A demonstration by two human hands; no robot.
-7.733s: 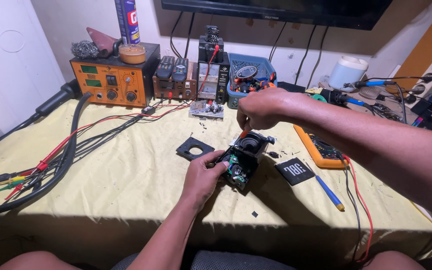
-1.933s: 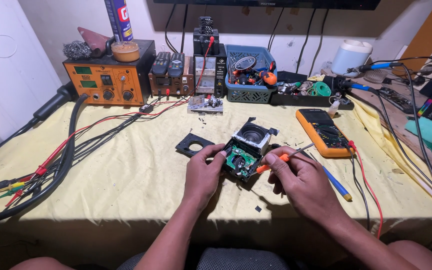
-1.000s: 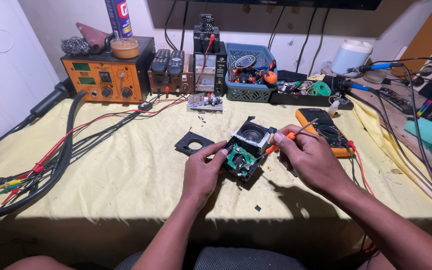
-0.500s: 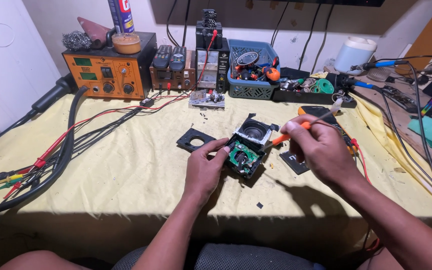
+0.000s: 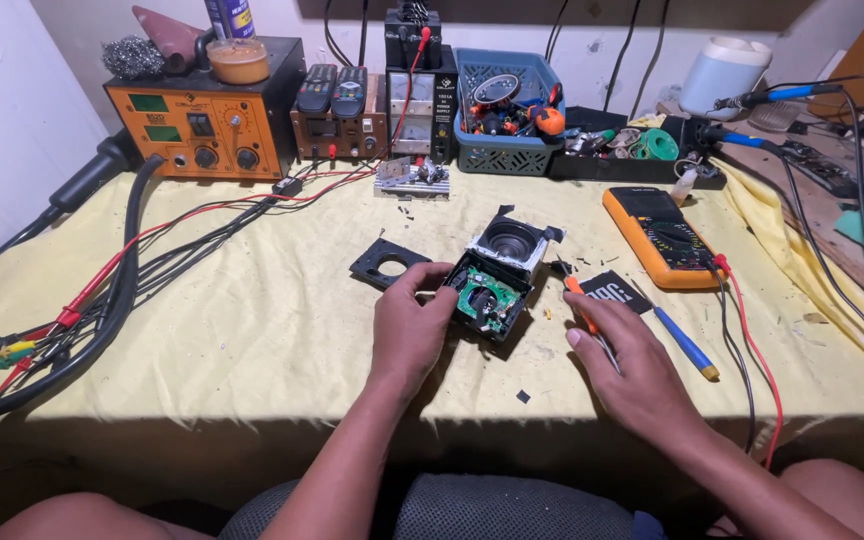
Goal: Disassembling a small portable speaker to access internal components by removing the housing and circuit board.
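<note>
While it lies opened near the middle of the yellow cloth-covered counter [image 5: 252, 330], the small black cube-shaped speaker with its round cone and green circuit board exposed [image 5: 497, 275] is gripped at its near left side by the left hand [image 5: 410, 325], fingers curled around the casing. Just right of it, the right hand [image 5: 632, 365] rests on the cloth and is closed around a slim orange-handled screwdriver [image 5: 580, 305], whose tip end points up toward the speaker without touching it. A flat black plastic panel with a round hole [image 5: 384, 265] lies just left of the speaker, behind the left hand's fingers. To the right sit a small black square grille piece [image 5: 617, 293], a blue pen-like probe [image 5: 685, 343] and a yellow handheld multimeter [image 5: 660, 237] with red and black leads trailing off the front edge. Small black fragments dot the cloth near the speaker. Farther back stand an orange bench station [image 5: 202, 120], a blue plastic basket of parts [image 5: 507, 110] and a white jug [image 5: 722, 75]. Thick black cables and red leads [image 5: 112, 290] sprawl across the left side, well apart from both hands.
</note>
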